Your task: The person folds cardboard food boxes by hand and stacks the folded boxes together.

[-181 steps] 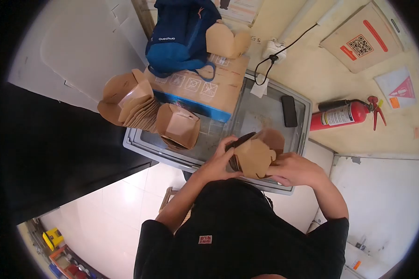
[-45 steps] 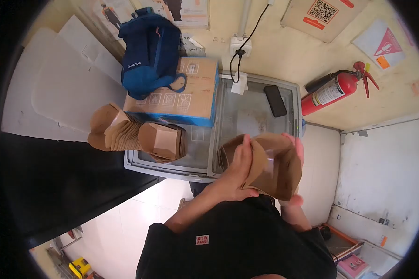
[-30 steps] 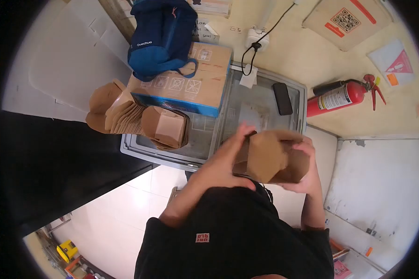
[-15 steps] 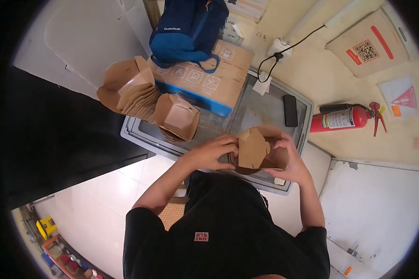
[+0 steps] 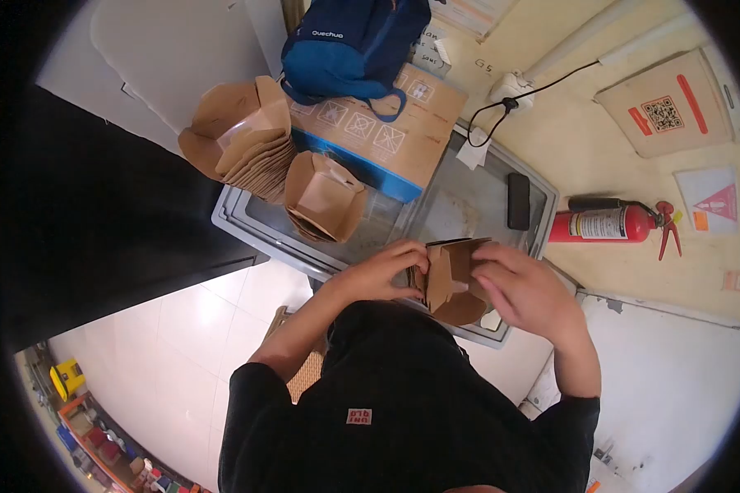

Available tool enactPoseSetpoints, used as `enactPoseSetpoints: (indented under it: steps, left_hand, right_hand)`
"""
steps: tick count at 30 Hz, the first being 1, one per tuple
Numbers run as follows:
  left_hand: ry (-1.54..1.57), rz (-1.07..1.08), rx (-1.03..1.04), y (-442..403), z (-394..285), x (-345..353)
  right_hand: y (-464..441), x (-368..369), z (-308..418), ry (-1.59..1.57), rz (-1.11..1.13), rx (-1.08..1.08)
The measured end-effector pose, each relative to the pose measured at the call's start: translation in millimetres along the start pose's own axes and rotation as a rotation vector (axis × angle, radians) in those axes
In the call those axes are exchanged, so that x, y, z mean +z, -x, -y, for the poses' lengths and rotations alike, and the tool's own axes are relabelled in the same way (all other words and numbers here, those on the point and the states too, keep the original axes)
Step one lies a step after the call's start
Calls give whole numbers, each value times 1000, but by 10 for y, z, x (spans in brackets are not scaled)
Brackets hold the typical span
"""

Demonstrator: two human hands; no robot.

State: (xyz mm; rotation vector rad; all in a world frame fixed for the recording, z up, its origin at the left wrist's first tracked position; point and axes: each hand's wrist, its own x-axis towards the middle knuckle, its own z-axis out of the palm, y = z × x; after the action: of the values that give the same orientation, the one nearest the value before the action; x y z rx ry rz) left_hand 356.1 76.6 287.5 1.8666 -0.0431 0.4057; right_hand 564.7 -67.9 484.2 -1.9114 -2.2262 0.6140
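Near the table's front edge, my left hand [image 5: 390, 273] is closed round the left end of a brown paper box stack [image 5: 455, 283], whose flaps stand open. On its right side, my right hand [image 5: 524, 289] has its fingers bent apart at the upper flap and opening, with nothing gripped between them. A second stack of open boxes [image 5: 325, 197] stands on the left part of the grey table [image 5: 259, 238]. Beside it leans a longer row of nested boxes [image 5: 247, 135], its open end facing up and left.
Behind the stacks lies a large carton [image 5: 419, 152] with a blue backpack [image 5: 345, 53] on it. A black phone [image 5: 518, 201] rests at the table's right side. A red fire extinguisher [image 5: 604, 224] hangs on the wall, near a plugged cable [image 5: 510, 104].
The view has turned and shifted. My right hand has come off the right side of the held boxes to their upper flap. My left hand keeps its hold.
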Motion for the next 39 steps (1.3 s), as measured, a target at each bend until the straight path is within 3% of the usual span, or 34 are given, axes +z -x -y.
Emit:
enactPoseSetpoints:
  steps: [5, 8, 14, 20, 23, 26, 32, 35, 39]
  left_hand:
    - [-8, 25, 13, -45, -49, -47]
    - [-4, 20, 23, -16, 36, -56]
    - [65, 49, -34, 4, 110, 3]
    - [53, -38, -54, 65, 71, -27]
    - [84, -50, -40, 72, 77, -13]
    - [73, -59, -33, 80, 109, -11]
    - [95, -64, -23, 94, 143, 0]
    - [115, -49, -39, 95, 124, -9]
    - [148, -40, -95, 155, 186, 5]
  right_hand:
    - [-395, 505, -10, 148, 699, 224]
    - [-297, 928, -182, 197, 448, 156]
    - [-473, 915, -219, 140, 842, 179]
    - [-324, 843, -192, 176, 731, 157]
    - [-452, 776, -125, 192, 948, 268]
    - [-446, 663, -12, 382, 836, 207]
    - [-302, 608, -219, 61, 556, 63]
    - [-222, 635, -231, 205, 420, -2]
    - [-226, 475, -204, 70, 386, -30]
